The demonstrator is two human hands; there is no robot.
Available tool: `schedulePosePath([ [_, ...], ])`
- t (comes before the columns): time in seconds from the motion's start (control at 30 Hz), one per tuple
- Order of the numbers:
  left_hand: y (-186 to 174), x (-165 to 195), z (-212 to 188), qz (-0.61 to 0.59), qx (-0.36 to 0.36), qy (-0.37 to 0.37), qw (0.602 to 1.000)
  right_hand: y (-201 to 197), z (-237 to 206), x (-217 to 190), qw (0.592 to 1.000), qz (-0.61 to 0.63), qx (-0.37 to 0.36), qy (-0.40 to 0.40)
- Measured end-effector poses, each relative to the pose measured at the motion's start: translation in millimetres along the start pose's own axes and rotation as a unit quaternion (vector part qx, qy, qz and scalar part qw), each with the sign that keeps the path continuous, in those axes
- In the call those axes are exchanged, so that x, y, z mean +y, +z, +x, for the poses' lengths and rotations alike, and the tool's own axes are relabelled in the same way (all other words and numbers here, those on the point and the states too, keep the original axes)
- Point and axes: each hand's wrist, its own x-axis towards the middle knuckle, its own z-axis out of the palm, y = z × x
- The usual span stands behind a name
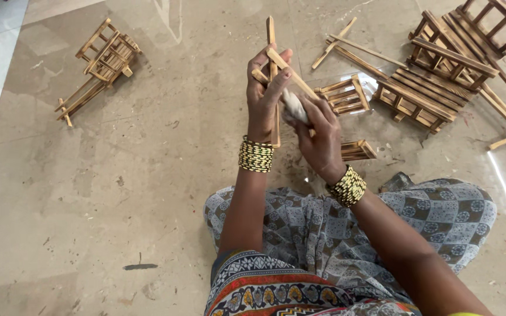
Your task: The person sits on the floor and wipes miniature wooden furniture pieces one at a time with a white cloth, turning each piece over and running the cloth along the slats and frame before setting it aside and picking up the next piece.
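The left hand (263, 102) is clenched around a thin wooden frame (273, 70), held upright above the floor (147, 193), while the right hand (318, 137) presses a pale cloth (294, 105) against it. The frame looks light, stiff and easily snapped, so it is best held near its joints.

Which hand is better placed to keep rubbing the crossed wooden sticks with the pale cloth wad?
Right, probably. The right hand already grips the pale cloth wad pressed against the crossed wooden sticks. The left hand is wrapped around those sticks, holding them up off the floor.
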Motion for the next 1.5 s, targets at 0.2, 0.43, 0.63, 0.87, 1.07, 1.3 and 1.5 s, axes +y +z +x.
schedulePosePath([
  [0.2, -18.9, 6.8, -2.8, 0.004, -0.025, -0.009, 1.0, -3.5, -38.9, 60.4, 0.974, -0.215, -0.049, 0.054],
  [0.43, -12.3, 6.9, -0.5, -0.014, -0.023, -0.005, 1.0, -1.2, -13.0, 28.8, 0.997, -0.076, -0.012, 0.026],
  [0.63, -4.9, 8.6, 1.5, -0.018, -0.03, -0.016, 0.999, 4.8, 1.7, 8.8, 0.994, -0.055, 0.025, -0.087],
  [0.87, -26.4, 22.7, -8.2, -0.005, -0.062, -0.025, 0.998, -14.4, -20.0, 80.3, 0.933, -0.246, -0.23, 0.126],
  [1.07, -3.0, 19.1, -6.5, 0.024, -0.082, -0.047, 0.995, -26.9, 30.4, 67.4, 0.998, -0.064, -0.008, 0.009],
  [1.3, 0.5, 32.5, -15.7, 0.017, -0.13, -0.017, 0.991, -17.7, 38.3, 45.2, 0.993, -0.074, 0.007, -0.09],
  [1.5, -4.2, 31.8, -16.5, 0.027, -0.133, -0.013, 0.991, -28.6, 20.1, 105.7, 0.985, -0.154, -0.08, 0.0],
])
